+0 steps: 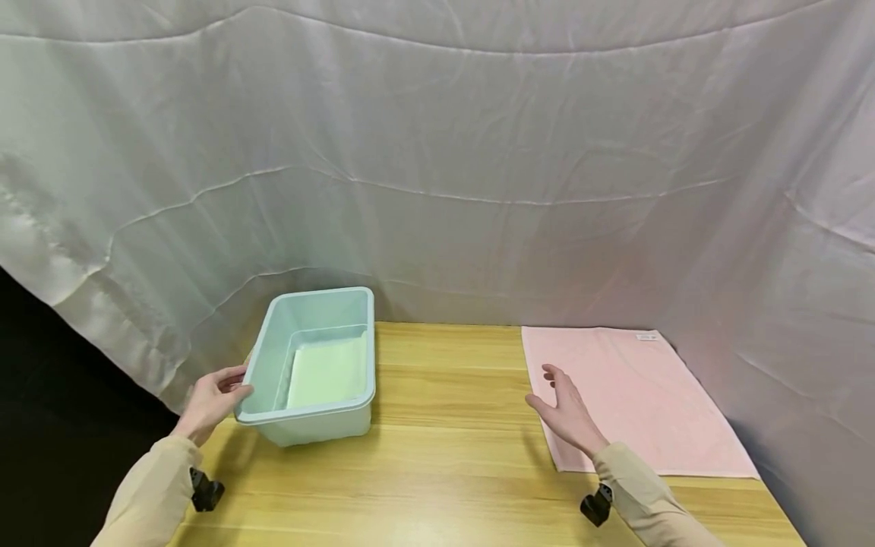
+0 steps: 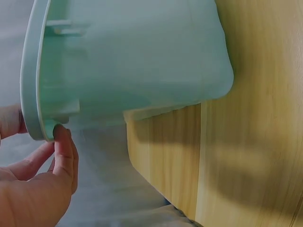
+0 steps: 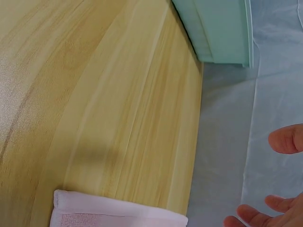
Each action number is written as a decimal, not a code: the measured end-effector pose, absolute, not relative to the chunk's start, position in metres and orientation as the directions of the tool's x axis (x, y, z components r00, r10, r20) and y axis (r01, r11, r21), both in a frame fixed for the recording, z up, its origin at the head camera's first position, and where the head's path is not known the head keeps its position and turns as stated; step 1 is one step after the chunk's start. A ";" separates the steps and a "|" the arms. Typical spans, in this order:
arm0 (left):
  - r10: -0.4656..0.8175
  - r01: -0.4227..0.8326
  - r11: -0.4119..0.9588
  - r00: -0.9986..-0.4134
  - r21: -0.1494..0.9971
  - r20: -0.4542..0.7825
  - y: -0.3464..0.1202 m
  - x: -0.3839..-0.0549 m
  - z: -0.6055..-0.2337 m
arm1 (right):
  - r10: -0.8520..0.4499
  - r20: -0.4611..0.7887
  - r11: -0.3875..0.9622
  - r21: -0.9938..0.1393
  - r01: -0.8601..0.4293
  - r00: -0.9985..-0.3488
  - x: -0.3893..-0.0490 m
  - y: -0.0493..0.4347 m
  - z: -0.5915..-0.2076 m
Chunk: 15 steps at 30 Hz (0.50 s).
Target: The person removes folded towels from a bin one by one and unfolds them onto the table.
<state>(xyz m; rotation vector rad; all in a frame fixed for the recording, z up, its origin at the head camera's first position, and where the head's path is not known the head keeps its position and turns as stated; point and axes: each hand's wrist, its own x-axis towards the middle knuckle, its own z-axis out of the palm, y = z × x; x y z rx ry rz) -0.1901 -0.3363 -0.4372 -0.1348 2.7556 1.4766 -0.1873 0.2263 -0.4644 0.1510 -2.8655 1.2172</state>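
Note:
A light blue-green plastic tub [image 1: 317, 427] stands at the left part of the table, with something pale green and flat lying on its bottom. At the tub's near left corner, my left hand [image 1: 210, 399] pinches the rim, thumb on one side and fingers curled under the lip, as the left wrist view of the tub [image 2: 142, 52] shows. My right hand [image 1: 567, 410] hovers over the left edge of a pink towel [image 1: 636, 403], fingers apart and holding nothing. The towel lies spread flat, a small white label at its far edge.
The wooden table [image 1: 451, 425] carries both things, with bare wood between them. A grey curtain [image 1: 451, 152] hangs behind the table and along its sides. Each sleeve has a small black camera at the wrist.

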 end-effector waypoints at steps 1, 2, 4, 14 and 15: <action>-0.061 -0.075 0.541 -0.997 0.837 -0.050 -0.335 -0.190 -0.438 | -0.081 0.061 0.691 -0.716 -0.100 -0.995 -0.187 0.226 -0.465; -0.053 -0.067 0.532 -0.998 0.844 -0.046 -0.334 -0.189 -0.439 | -0.082 0.060 0.691 -0.716 -0.100 -0.995 -0.187 0.226 -0.464; -0.043 -0.056 0.516 -0.998 0.855 -0.039 -0.331 -0.188 -0.440 | -0.086 0.059 0.690 -0.716 -0.102 -0.995 -0.187 0.225 -0.464; 0.016 -0.046 0.470 -0.998 0.881 -0.061 -0.311 -0.182 -0.439 | -0.120 0.064 0.688 -0.714 -0.130 -0.991 -0.185 0.217 -0.458; 0.024 -0.044 0.466 -0.998 0.884 -0.062 -0.308 -0.181 -0.439 | -0.126 0.065 0.687 -0.714 -0.135 -0.990 -0.184 0.216 -0.457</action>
